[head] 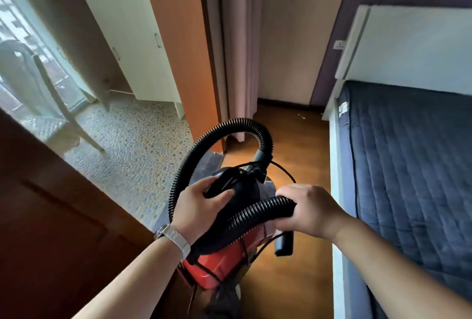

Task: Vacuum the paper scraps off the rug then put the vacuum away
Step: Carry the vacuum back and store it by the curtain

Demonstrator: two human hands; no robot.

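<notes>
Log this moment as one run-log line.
left hand: grips vacuum handle | right hand: grips hose | vacuum: held over wooden floor | bed: at right

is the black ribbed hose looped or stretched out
Looped: the black ribbed hose arcs over the red vacuum body back into the right hand.

Home bedroom: bed (413, 170) at right of frame, curtain (235, 50) top centre, cabinet (132, 45) upper left.
</notes>
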